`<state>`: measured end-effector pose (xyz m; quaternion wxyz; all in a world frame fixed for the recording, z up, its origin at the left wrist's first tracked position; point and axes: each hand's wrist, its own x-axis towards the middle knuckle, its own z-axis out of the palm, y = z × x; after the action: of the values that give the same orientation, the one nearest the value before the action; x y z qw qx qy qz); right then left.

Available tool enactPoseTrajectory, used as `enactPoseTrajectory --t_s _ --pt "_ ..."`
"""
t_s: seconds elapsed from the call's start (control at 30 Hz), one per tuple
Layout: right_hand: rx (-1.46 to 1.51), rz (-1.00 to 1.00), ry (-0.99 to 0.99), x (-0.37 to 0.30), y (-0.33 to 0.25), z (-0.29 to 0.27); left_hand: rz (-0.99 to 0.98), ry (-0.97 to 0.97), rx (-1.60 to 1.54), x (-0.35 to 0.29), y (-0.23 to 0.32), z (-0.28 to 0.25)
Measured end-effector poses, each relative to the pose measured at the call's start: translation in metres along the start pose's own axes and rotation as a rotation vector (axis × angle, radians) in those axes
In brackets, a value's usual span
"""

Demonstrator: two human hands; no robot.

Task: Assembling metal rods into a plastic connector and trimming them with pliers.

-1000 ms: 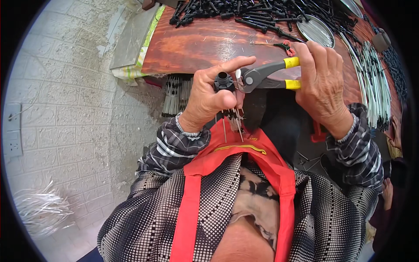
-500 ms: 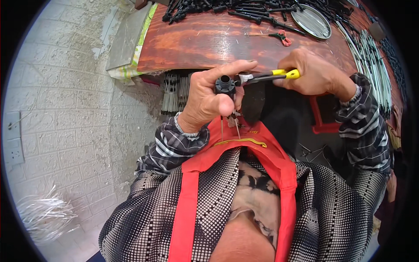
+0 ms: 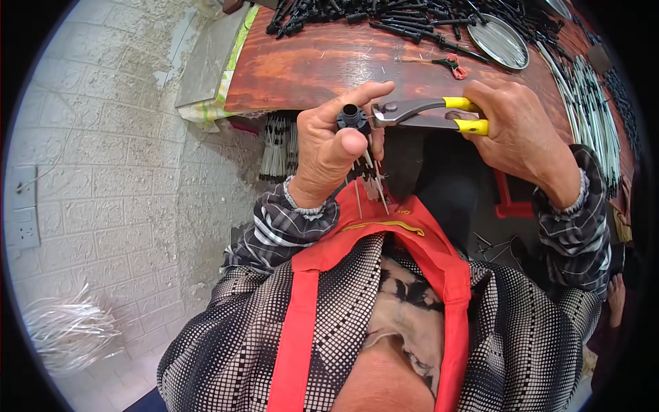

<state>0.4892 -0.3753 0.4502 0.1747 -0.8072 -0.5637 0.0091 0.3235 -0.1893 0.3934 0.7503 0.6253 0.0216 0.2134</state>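
Observation:
My left hand (image 3: 322, 151) is closed around a black hollow plastic hub (image 3: 351, 118), its round opening facing up. Several thin rods (image 3: 371, 180) hang down from below that hand, over my red apron (image 3: 449, 268). Gripped in my right hand (image 3: 518, 130) are end-cutting pincers (image 3: 392, 108) with yellow handle ends, the handles spread apart. The pincer jaws are right beside the hub, near my left fingers; whether they touch it or hold anything I cannot tell.
A reddish wooden table (image 3: 302, 75) bears black plastic parts (image 3: 439, 19), a red-handled cutting tool (image 3: 456, 66), a round metal tray (image 3: 517, 67) and pale rod bundles (image 3: 594, 103). More rod bundles (image 3: 274, 147) are underneath. A white brick wall (image 3: 103, 158) stands left. Another person's hand (image 3: 616, 299) shows far right.
The pincer handles have spread apart, and my right hand has moved right and slightly down. The hub stays in my left hand, with more thin rods showing below it.

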Motion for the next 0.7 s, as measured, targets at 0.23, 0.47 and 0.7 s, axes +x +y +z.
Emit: enactPoseTrajectory --t_s 0.23,0.47,0.7 --pt "0.119 0.081 -0.477 0.02 0.0 -0.023 -0.016 -0.032 0.077 0.001 0.001 -0.002" --pt "0.804 0.278 -1.245 0.028 0.04 0.012 -0.135 -0.13 0.123 0.002 0.002 0.008" --pt "0.507 0.116 -0.926 0.03 0.023 -0.014 -0.166 -0.103 0.104 0.002 0.002 0.005"
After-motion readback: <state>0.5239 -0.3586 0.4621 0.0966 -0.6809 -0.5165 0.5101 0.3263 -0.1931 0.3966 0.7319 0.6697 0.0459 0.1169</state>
